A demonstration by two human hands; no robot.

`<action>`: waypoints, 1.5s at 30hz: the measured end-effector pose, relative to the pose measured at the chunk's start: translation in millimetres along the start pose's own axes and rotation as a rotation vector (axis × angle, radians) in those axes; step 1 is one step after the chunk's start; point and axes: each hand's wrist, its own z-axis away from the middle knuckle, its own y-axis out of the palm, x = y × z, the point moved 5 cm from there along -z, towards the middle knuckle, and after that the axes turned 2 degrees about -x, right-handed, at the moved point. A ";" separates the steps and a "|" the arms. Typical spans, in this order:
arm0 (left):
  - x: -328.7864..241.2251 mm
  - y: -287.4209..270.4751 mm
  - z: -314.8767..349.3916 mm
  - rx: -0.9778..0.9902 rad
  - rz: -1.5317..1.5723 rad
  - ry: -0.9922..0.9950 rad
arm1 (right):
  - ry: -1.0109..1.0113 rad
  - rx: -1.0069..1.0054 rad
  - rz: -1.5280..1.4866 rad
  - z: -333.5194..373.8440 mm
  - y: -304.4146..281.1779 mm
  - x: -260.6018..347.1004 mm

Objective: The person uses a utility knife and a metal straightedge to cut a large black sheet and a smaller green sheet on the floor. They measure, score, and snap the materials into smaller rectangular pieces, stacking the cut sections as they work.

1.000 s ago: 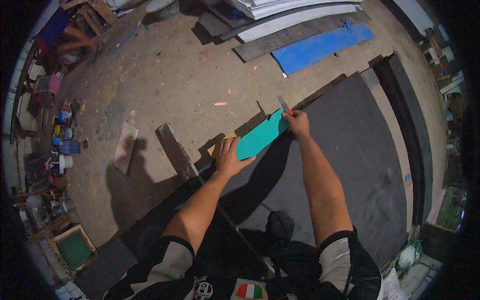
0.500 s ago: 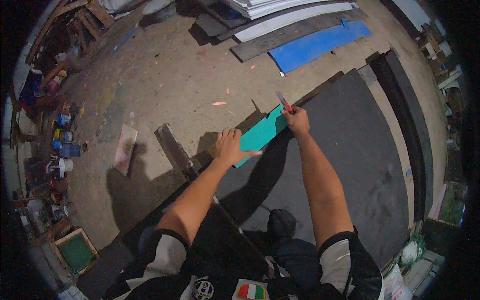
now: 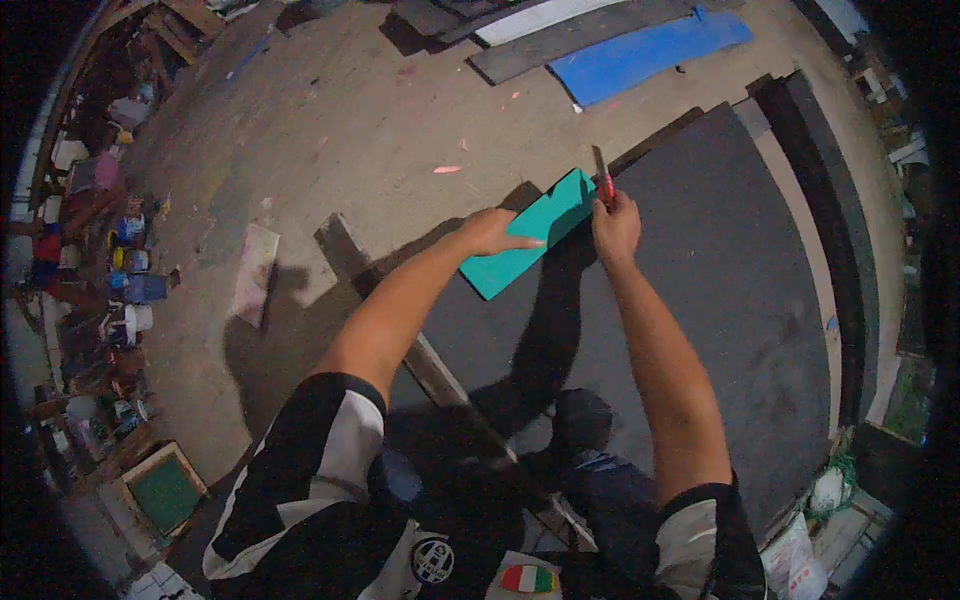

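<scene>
A flat green rectangular piece [image 3: 500,272], like foam sheet, lies slanted over the far edge of a large dark grey sheet [image 3: 710,290]. My left hand [image 3: 488,234] grips its left part, the thumb stretched over the top face and the other fingers mostly hidden at the far edge. In my right hand [image 3: 615,225], closed, is a red utility knife [image 3: 605,182] with its blade sticking up and away from me. The knife stands beside the right end of the green piece; whether it touches cannot be told.
A long dark bar [image 3: 440,368] runs diagonally by my left arm. On the floor are a pale plank [image 3: 257,275], a blue sheet [image 3: 655,58] and stacked dark and white sheets. Tins and tools clutter the left; a green framed tray [image 3: 165,490] sits at lower left.
My left hand has shifted up and right along the green piece, its fingers moving from spread on top to the far edge. The knife now points more upright. The whole view has shifted slightly.
</scene>
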 end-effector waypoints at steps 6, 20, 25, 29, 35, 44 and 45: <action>10.7 1.1 -3.2 0.028 0.016 0.041 | -0.256 0.425 -0.078 132.5 -13.9 10.5; 2.4 -4.9 -1.3 0.029 0.031 0.036 | -0.333 0.823 0.314 226.0 51.3 88.6; 2.4 -4.5 -1.2 0.029 0.047 0.041 | -0.310 0.768 0.294 224.5 56.1 90.0; 6.2 -2.3 -3.0 0.021 0.069 0.055 | -0.300 0.756 0.304 224.1 56.9 97.0; 7.5 0.5 -5.3 0.048 0.076 0.048 | -0.244 0.793 0.381 223.5 57.3 109.5; 3.1 -1.1 -3.4 0.037 0.019 0.048 | -0.157 0.876 0.359 216.1 66.0 121.9; 4.8 -0.8 -3.5 0.035 0.025 0.058 | -0.159 0.879 0.346 215.8 66.8 123.6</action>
